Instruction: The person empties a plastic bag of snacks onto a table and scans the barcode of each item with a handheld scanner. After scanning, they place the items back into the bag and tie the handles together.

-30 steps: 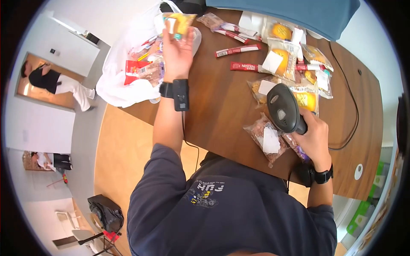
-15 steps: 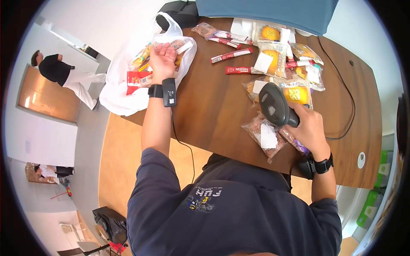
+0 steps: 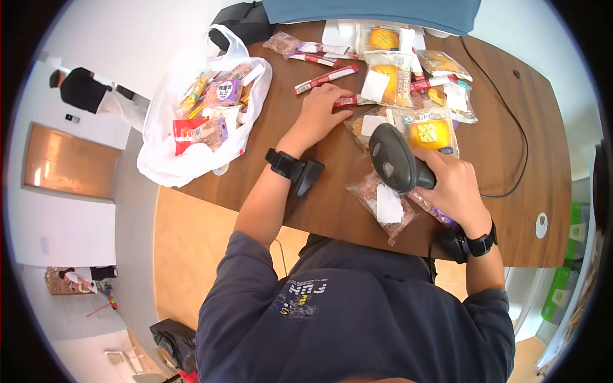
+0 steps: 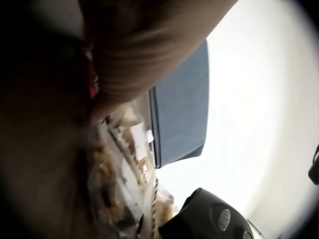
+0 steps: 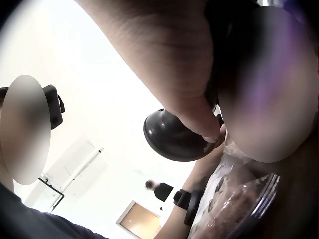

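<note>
My left hand (image 3: 319, 115) lies over the left part of a red stick packet (image 3: 348, 101), thumb and fingers spread on either side of it; whether they touch the packet is hard to tell. Another red stick packet (image 3: 325, 80) is just above that hand. My right hand (image 3: 453, 188) grips a black handheld scanner (image 3: 391, 156) over the table, its rounded head also showing in the right wrist view (image 5: 174, 139). Beneath and beside the scanner are a labelled bag of reddish-brown pieces (image 3: 388, 207) and a packaged yellow cake (image 3: 429, 133).
A white plastic bag (image 3: 163, 156) of snacks stands open at the table's left. More wrapped cakes (image 3: 386, 83) lie toward the back, near a blue-grey object (image 3: 377, 13). A black cable (image 3: 520, 127) curves along the right side. A person (image 3: 86, 92) is at the far left.
The left hand held a yellow snack packet over the white bag, released it there, then moved right to the red sticks. The right hand still grips the scanner.
</note>
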`<act>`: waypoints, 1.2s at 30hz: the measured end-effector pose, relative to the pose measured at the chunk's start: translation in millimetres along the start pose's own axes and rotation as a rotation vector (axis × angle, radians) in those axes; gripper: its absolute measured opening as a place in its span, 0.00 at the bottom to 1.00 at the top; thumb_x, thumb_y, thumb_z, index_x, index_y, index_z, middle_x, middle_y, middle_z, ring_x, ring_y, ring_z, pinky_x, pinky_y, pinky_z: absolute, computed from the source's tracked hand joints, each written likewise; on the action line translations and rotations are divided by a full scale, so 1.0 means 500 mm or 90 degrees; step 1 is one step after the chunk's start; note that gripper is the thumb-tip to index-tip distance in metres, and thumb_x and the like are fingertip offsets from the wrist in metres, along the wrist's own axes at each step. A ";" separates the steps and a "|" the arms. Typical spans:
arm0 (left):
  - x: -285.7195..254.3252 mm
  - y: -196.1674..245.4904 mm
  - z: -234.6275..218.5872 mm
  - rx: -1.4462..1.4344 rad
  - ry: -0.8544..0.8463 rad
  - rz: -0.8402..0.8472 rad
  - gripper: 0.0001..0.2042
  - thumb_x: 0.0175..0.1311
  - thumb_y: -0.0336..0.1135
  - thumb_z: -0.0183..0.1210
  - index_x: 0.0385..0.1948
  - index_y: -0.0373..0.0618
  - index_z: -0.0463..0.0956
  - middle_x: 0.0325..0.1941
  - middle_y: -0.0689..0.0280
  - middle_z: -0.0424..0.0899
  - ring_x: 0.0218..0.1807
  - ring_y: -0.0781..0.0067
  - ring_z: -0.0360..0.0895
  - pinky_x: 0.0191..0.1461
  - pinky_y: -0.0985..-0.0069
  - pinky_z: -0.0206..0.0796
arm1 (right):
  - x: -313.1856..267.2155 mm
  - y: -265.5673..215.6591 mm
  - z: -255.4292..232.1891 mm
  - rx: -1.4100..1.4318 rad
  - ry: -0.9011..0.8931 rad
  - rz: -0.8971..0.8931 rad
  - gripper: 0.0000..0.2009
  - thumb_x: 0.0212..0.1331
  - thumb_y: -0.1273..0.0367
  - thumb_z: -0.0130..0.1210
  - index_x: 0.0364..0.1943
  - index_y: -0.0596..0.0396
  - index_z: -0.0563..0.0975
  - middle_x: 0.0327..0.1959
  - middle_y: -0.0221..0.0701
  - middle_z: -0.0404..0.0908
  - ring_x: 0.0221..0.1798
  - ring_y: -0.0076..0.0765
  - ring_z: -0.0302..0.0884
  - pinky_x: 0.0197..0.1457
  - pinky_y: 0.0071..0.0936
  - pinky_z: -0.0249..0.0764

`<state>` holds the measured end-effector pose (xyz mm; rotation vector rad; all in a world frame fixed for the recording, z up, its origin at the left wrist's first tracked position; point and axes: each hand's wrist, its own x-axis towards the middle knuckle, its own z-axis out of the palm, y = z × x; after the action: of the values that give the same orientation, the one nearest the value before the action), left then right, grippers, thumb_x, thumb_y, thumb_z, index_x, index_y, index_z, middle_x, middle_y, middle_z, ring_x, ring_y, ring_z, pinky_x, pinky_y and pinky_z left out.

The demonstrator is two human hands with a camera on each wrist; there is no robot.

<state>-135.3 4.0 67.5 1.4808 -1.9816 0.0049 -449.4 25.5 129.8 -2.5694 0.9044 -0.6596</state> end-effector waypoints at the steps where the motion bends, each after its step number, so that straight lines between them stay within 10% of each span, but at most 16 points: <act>1: -0.001 -0.003 0.001 0.007 0.000 -0.004 0.11 0.58 0.34 0.65 0.41 0.45 0.81 0.41 0.62 0.80 0.45 0.62 0.77 0.49 0.67 0.69 | 0.000 -0.001 -0.001 -0.007 -0.003 0.000 0.25 0.39 0.67 0.69 0.48 0.47 0.78 0.36 0.34 0.84 0.37 0.46 0.82 0.38 0.40 0.77; 8: -0.012 -0.029 -0.025 -0.053 -0.024 -0.163 0.12 0.60 0.32 0.63 0.43 0.39 0.79 0.41 0.57 0.80 0.44 0.58 0.77 0.50 0.67 0.69 | -0.001 0.001 0.000 -0.001 -0.021 0.007 0.27 0.36 0.68 0.70 0.48 0.48 0.78 0.39 0.34 0.84 0.39 0.44 0.82 0.40 0.39 0.77; 13: -0.010 -0.044 -0.051 -0.184 0.106 -0.321 0.09 0.65 0.34 0.60 0.43 0.41 0.78 0.35 0.64 0.81 0.31 0.74 0.76 0.34 0.78 0.68 | 0.002 -0.001 -0.001 0.012 -0.026 0.021 0.28 0.34 0.68 0.70 0.48 0.49 0.78 0.38 0.34 0.84 0.39 0.45 0.82 0.40 0.39 0.77; 17: 0.003 -0.005 -0.076 -0.803 0.067 -0.523 0.10 0.73 0.40 0.52 0.44 0.44 0.72 0.24 0.73 0.73 0.20 0.84 0.63 0.22 0.85 0.54 | 0.001 0.004 0.000 -0.001 -0.027 0.026 0.27 0.34 0.69 0.69 0.47 0.48 0.79 0.36 0.35 0.83 0.38 0.45 0.82 0.39 0.38 0.77; 25: -0.002 0.040 -0.049 -1.073 -0.284 -0.516 0.22 0.76 0.56 0.41 0.37 0.45 0.70 0.15 0.77 0.54 0.14 0.86 0.47 0.16 0.83 0.41 | 0.004 0.007 0.000 0.034 0.039 0.012 0.25 0.36 0.68 0.69 0.47 0.48 0.79 0.34 0.36 0.83 0.34 0.47 0.81 0.36 0.37 0.77; 36: 0.000 0.057 -0.047 -1.006 -0.392 -0.514 0.23 0.77 0.57 0.36 0.28 0.49 0.64 0.12 0.78 0.51 0.12 0.84 0.47 0.14 0.82 0.42 | 0.002 0.013 0.000 0.054 0.037 0.029 0.23 0.39 0.68 0.68 0.45 0.50 0.77 0.34 0.37 0.83 0.35 0.48 0.81 0.37 0.38 0.77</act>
<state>-148.1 23.0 96.4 0.9567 -0.8655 -1.9845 -452.0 19.6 127.4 -2.4602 0.9297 -0.7465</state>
